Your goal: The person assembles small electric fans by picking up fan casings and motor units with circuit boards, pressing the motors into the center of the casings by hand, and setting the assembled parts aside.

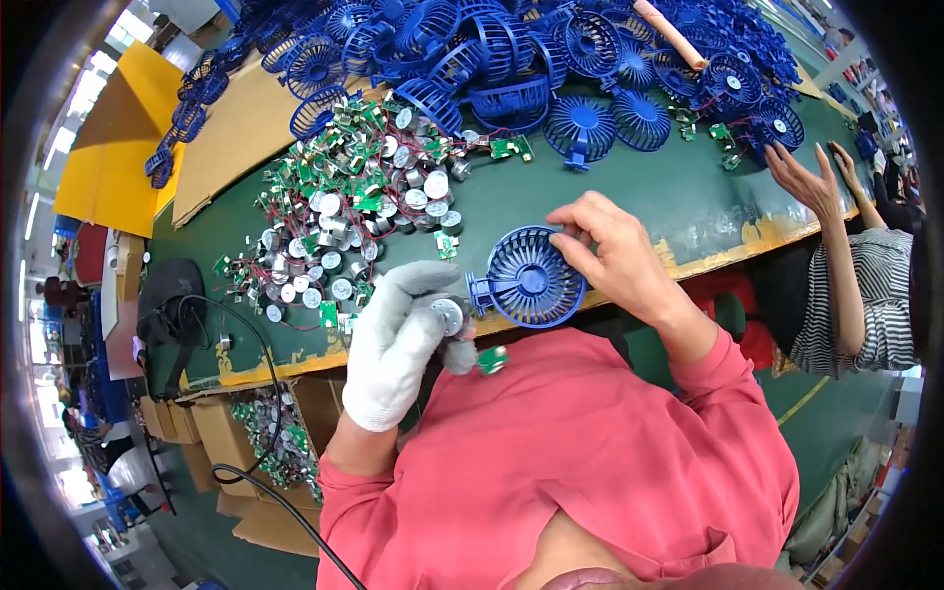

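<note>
My left hand [398, 329], in a white and grey work glove, is closed around a small round silver motor [447, 317]. A green circuit board [493, 360] hangs just below the gloved fingers. Bare, my right hand [612, 251] pinches the upper right rim of a round blue fan guard [536, 278], its slatted face turned up. The guard's short stem points left toward the glove, near the table's front edge. Left of it lies a heap of silver motors [329, 205] wired to green boards. A single green board [445, 245] rests between the heap and the guard.
Blue fan guards [501, 103] are piled along the back of the green table [678, 221]. Cardboard [231, 128] lies at the back left. An open carton [236, 433] of motors stands below the front edge, beside a black cable [264, 482]. A co-worker's hand [808, 182] is at the right.
</note>
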`<state>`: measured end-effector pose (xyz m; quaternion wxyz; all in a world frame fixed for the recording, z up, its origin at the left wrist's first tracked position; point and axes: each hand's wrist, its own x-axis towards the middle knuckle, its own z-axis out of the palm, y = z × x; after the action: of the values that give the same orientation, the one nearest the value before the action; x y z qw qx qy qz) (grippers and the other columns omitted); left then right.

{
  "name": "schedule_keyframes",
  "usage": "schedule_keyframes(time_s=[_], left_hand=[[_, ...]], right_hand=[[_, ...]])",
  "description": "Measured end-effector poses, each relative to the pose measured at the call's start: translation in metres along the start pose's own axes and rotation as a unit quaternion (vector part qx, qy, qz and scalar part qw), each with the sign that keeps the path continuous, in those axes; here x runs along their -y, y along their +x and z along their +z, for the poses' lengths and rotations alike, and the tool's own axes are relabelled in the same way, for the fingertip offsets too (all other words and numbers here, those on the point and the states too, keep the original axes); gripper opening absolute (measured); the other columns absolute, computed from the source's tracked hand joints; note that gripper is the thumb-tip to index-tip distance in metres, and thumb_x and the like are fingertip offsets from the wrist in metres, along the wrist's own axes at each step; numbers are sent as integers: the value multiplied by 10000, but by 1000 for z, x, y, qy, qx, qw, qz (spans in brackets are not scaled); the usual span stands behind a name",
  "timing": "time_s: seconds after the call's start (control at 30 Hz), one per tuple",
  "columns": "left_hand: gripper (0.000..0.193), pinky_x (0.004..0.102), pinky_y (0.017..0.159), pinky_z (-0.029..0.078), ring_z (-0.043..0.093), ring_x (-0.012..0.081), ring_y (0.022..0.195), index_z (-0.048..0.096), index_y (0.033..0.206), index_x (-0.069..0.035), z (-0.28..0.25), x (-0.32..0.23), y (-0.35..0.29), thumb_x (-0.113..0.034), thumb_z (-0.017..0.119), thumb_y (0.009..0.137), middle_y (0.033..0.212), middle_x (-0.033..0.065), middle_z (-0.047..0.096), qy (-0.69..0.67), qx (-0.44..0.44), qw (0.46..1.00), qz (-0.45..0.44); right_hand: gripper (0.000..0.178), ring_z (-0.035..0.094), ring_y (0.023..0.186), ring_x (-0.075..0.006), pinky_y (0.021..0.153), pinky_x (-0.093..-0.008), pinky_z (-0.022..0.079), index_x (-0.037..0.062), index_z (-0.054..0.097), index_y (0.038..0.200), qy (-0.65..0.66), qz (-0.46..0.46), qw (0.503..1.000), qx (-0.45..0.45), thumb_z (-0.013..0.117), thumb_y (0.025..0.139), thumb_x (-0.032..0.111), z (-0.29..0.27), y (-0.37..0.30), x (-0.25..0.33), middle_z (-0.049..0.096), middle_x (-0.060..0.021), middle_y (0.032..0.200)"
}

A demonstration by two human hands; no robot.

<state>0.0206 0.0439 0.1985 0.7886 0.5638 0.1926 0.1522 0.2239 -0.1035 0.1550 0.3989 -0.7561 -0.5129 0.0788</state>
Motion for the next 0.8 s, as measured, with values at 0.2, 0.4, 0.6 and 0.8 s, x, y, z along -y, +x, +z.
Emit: schedule_keyframes(time_s=[0.2,0.4,0.6,0.8], left_hand=[[491,222,529,447,547,100,575,393,1320,26,12,-8,8,-131,567,889,819,76,597,88,22,991,-93],[610,260,591,488,608,135,624,378,1370,-18,18,19,9,-156,654,844,802,97,650,181,60,982,13],[657,386,770,515,609,329,923,554,1216,-82,11,16,19,-338,801,664,1130,146,572,557,3,786,270],[415,380,729,499,598,292,875,616,1096,-119,-7,34,24,-218,755,717,1062,90,593,616,62,735,278]], right_hand=[[431,597,812,-284,684,-366,496,30,633,1146,-22,-223,973,-62,746,737,108,-1,-3,24,610,-132,941],[519,598,786,-236,667,-350,460,41,614,1171,-15,-291,957,9,756,724,264,10,-10,43,619,-77,918],[317,558,767,-218,771,-367,407,70,631,1018,-180,-205,962,26,736,730,154,-3,0,36,572,-44,815],[141,540,789,-210,816,-396,393,72,589,823,-233,-246,937,84,683,758,154,-1,6,27,559,-41,722]])
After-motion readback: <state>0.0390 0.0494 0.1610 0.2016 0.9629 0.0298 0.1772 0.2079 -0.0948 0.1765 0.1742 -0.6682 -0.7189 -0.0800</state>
